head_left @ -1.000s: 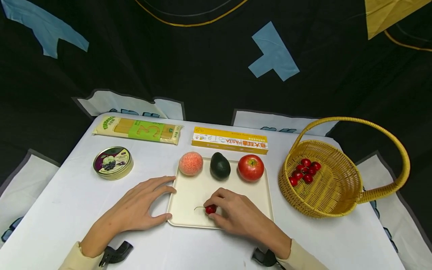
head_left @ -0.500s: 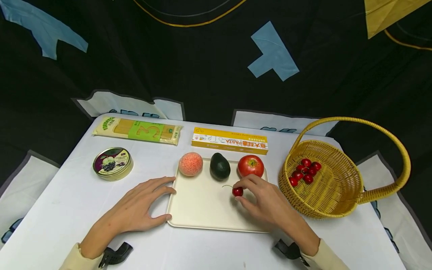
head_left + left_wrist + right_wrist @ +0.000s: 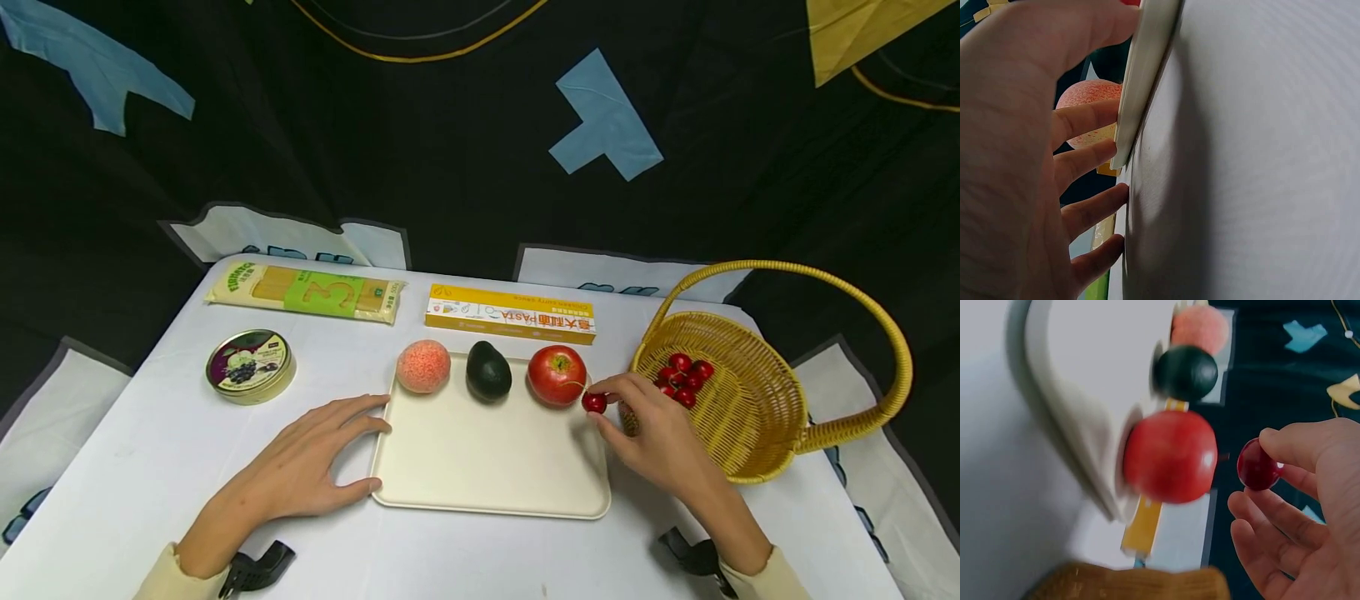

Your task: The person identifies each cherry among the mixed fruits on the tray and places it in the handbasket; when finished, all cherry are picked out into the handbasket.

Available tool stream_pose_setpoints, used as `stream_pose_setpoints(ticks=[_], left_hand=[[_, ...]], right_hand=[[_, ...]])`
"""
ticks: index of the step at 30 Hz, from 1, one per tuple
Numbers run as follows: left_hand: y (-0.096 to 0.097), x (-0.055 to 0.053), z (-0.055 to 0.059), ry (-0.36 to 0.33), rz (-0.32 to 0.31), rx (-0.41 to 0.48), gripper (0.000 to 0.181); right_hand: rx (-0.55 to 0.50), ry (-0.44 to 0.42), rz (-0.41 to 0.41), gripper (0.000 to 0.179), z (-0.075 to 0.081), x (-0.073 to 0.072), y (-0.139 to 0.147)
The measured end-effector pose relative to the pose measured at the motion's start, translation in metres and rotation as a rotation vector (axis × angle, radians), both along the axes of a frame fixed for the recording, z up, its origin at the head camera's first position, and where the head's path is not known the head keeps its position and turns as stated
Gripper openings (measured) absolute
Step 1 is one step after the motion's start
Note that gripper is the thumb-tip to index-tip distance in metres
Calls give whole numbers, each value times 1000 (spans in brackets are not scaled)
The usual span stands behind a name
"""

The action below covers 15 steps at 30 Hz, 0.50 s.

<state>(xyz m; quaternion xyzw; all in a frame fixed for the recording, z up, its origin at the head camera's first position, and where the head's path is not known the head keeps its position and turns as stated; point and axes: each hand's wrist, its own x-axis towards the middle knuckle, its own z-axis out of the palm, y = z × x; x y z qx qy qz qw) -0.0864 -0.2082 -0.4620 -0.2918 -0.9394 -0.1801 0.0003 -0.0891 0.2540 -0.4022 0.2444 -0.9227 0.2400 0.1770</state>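
Note:
Between thumb and fingers, my right hand point(image 3: 660, 429) pinches a dark red cherry point(image 3: 594, 402) with a thin stem. It is over the right edge of a cream tray point(image 3: 487, 467), close to the basket's left side. In the right wrist view the cherry point(image 3: 1257, 464) is held apart from the red apple point(image 3: 1171, 456). My left hand point(image 3: 307, 458) touches the tray's left edge with fingers spread; in the left wrist view fingertips meet the tray rim point(image 3: 1141, 75). Along the tray's back sit a speckled peach point(image 3: 423, 367), an avocado point(image 3: 488, 372) and the apple point(image 3: 557, 375).
A yellow wicker basket point(image 3: 738, 433) with a tall arched handle stands at right, several cherries point(image 3: 684, 379) inside. Behind the tray lies a yellow pasta box point(image 3: 510, 314). A spaghetti pack point(image 3: 307, 289) and a round tin point(image 3: 251, 367) are at left.
My right hand has carried the cherry from the tray's front middle rightward and back, past the apple, to the tray's right edge beside the basket. The left hand has stayed in place.

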Motion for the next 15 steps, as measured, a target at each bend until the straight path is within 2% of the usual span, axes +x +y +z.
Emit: stream_pose_setpoints(ticks=[15], left_hand=[[1,0,0,1,-1,5,58]], right_hand=[[26,-22,-181,42,5,8,44]])
